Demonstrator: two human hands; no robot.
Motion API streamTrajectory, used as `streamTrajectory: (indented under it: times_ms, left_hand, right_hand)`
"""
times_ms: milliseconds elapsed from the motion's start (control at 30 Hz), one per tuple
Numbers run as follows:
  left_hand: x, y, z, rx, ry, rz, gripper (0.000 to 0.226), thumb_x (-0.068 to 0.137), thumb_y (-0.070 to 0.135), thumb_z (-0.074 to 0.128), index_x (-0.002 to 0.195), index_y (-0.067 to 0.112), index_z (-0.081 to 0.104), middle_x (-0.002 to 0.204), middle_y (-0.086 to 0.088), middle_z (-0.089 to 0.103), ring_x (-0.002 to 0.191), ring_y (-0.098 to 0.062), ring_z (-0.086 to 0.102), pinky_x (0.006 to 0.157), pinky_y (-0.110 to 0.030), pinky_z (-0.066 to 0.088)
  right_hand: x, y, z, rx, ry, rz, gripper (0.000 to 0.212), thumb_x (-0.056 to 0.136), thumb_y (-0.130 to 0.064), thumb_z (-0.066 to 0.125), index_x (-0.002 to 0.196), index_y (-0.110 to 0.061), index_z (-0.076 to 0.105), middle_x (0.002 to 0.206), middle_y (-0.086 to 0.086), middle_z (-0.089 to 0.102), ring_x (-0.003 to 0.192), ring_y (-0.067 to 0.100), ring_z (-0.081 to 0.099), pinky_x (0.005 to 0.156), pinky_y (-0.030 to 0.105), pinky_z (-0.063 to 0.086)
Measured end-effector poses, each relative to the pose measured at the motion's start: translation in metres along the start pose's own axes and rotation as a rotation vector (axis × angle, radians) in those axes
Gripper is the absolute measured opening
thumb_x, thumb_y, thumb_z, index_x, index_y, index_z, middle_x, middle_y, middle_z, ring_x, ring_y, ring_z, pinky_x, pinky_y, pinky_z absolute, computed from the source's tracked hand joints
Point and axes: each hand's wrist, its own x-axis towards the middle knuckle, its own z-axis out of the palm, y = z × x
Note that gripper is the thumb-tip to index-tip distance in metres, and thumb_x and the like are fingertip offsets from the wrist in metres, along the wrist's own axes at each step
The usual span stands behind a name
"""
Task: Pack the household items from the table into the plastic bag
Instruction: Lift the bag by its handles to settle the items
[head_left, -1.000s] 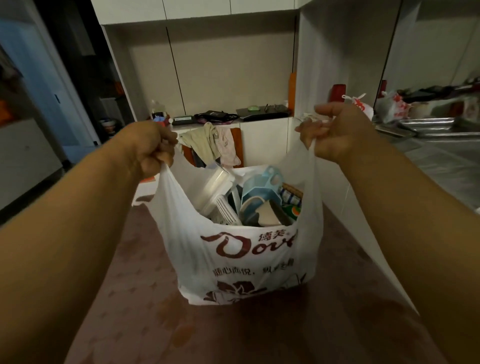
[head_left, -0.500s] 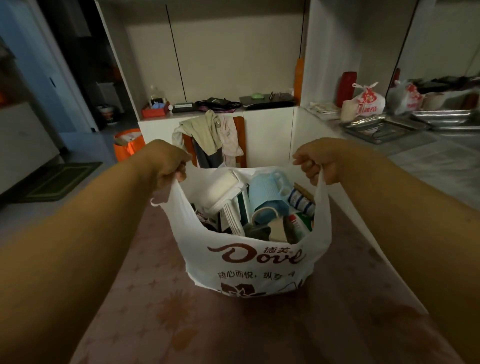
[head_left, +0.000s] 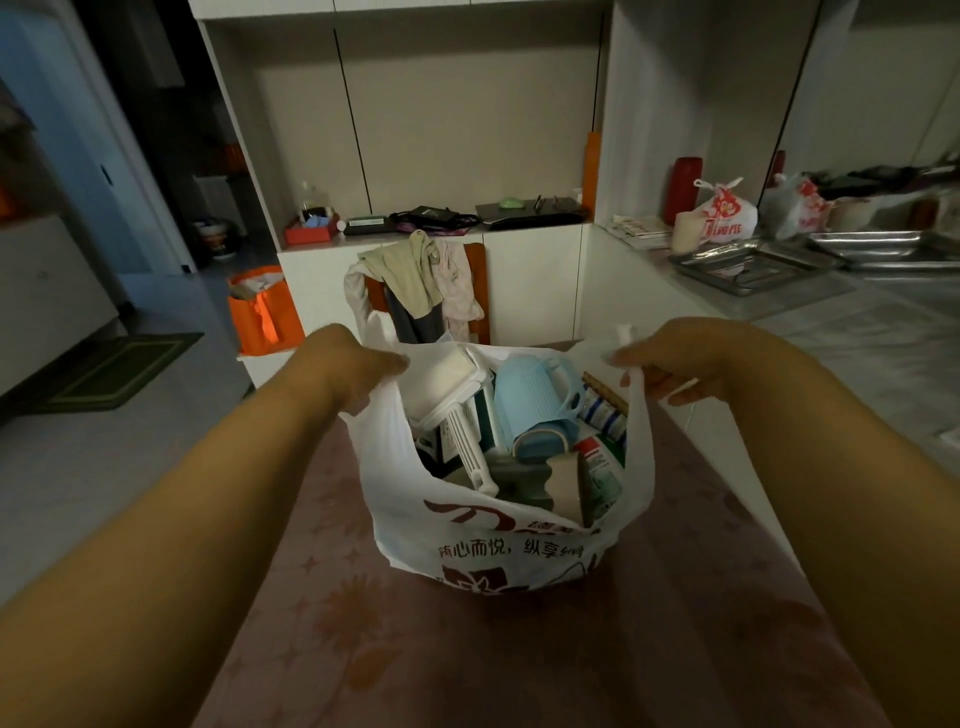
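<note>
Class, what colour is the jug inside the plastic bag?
Light blue; the jug shows best in the head view.

One plastic bag (head_left: 498, 540), two hands (head_left: 358, 364).

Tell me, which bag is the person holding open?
The big white plastic bag with dark red print on the table, full of items; both hands grip its top. The orange bag sits on the floor, and the knotted bag sits on the counter.

My hands part a thin, glossy white plastic bag (head_left: 498, 540) on a matt, flower-patterned pink tablecloth (head_left: 519, 665). Inside, a smooth pale-blue plastic jug (head_left: 535, 395); at two o'clock, shiny metal trays (head_left: 753, 262); at twelve, soft cloth garments (head_left: 415, 275).
</note>
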Motion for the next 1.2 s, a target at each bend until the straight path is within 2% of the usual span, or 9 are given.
streamTrajectory:
  times_ms: [133, 200, 267, 333, 500, 667, 900, 1100, 1200]
  left_hand:
    - [-0.017, -0.01, 0.023, 0.307, -0.032, 0.1, 0.037, 0.09, 0.034, 0.058, 0.105, 0.0, 0.063, 0.076, -0.01, 0.059, 0.078, -0.028, 0.06, 0.071, -0.033, 0.045]
    - [-0.017, -0.006, 0.015, 0.251, 0.034, 0.132, 0.036, 0.095, 0.027, 0.05, 0.105, -0.005, 0.064, 0.093, -0.019, 0.066, 0.091, -0.036, 0.061, 0.073, -0.036, 0.043]
    - [-0.01, -0.001, -0.004, 0.112, 0.163, 0.147, 0.035, 0.095, 0.021, 0.048, 0.108, -0.008, 0.063, 0.111, -0.027, 0.064, 0.105, -0.043, 0.059, 0.084, -0.042, 0.047]
    - [-0.004, -0.003, -0.015, 0.02, 0.225, 0.143, 0.037, 0.095, 0.021, 0.046, 0.11, -0.009, 0.061, 0.116, -0.03, 0.062, 0.109, -0.046, 0.056, 0.094, -0.051, 0.046]
    - [-0.005, -0.018, -0.004, -0.053, 0.149, 0.135, 0.034, 0.097, 0.023, 0.047, 0.113, -0.004, 0.059, 0.116, -0.029, 0.06, 0.105, -0.044, 0.057, 0.097, -0.054, 0.045]
    - [-0.007, -0.017, 0.0, -0.092, 0.102, 0.11, 0.036, 0.095, 0.032, 0.05, 0.114, 0.002, 0.06, 0.119, -0.021, 0.059, 0.103, -0.038, 0.058, 0.094, -0.047, 0.046]
    - [-0.013, -0.013, 0.0, -0.057, 0.078, 0.126, 0.039, 0.093, 0.038, 0.053, 0.108, 0.004, 0.064, 0.109, -0.018, 0.065, 0.093, -0.034, 0.063, 0.093, -0.047, 0.05]
    - [-0.019, -0.008, 0.006, -0.009, 0.044, 0.129, 0.043, 0.09, 0.043, 0.056, 0.11, 0.005, 0.064, 0.108, -0.015, 0.066, 0.093, -0.031, 0.064, 0.093, -0.047, 0.049]
    - [-0.024, -0.005, 0.014, 0.064, 0.027, 0.153, 0.046, 0.09, 0.042, 0.056, 0.114, 0.004, 0.063, 0.112, -0.016, 0.064, 0.097, -0.032, 0.062, 0.091, -0.042, 0.049]
  right_hand:
    - [-0.012, 0.015, 0.012, -0.33, 0.004, -0.087, 0.026, 0.084, -0.025, 0.067, 0.093, -0.001, 0.07, 0.096, 0.015, 0.068, 0.088, 0.028, 0.061, 0.087, 0.04, 0.049]
    - [-0.009, 0.007, 0.005, -0.038, 0.143, -0.143, 0.017, 0.085, -0.018, 0.064, 0.078, -0.002, 0.066, 0.08, 0.013, 0.064, 0.077, 0.027, 0.057, 0.079, 0.04, 0.05]
    - [0.002, -0.006, -0.008, 0.45, 0.288, -0.214, 0.025, 0.091, -0.02, 0.056, 0.068, -0.011, 0.058, 0.068, 0.005, 0.058, 0.07, 0.02, 0.053, 0.064, 0.033, 0.048]
    - [0.013, -0.017, -0.011, 0.668, 0.352, -0.217, 0.029, 0.095, -0.024, 0.05, 0.068, -0.015, 0.054, 0.069, 0.003, 0.054, 0.069, 0.017, 0.052, 0.059, 0.03, 0.043]
    - [0.025, -0.025, 0.011, 0.373, 0.315, -0.18, 0.041, 0.098, -0.036, 0.044, 0.069, -0.01, 0.058, 0.075, 0.008, 0.06, 0.064, 0.02, 0.057, 0.068, 0.032, 0.051]
    - [0.024, -0.018, 0.017, 0.269, 0.28, -0.17, 0.041, 0.096, -0.036, 0.047, 0.069, -0.009, 0.06, 0.079, 0.013, 0.06, 0.062, 0.019, 0.055, 0.056, 0.024, 0.049]
    - [0.015, -0.01, 0.013, 0.081, 0.28, -0.156, 0.039, 0.09, -0.045, 0.055, 0.073, -0.011, 0.064, 0.098, 0.019, 0.067, 0.091, 0.034, 0.065, 0.083, 0.041, 0.054]
    - [0.013, -0.012, 0.015, 0.026, 0.231, -0.132, 0.05, 0.087, -0.045, 0.059, 0.099, 0.002, 0.068, 0.099, 0.017, 0.066, 0.085, 0.026, 0.061, 0.068, 0.033, 0.047]
    - [0.003, -0.011, 0.014, -0.151, 0.112, -0.088, 0.04, 0.085, -0.043, 0.062, 0.087, -0.003, 0.065, 0.085, 0.011, 0.063, 0.074, 0.02, 0.058, 0.06, 0.027, 0.045]
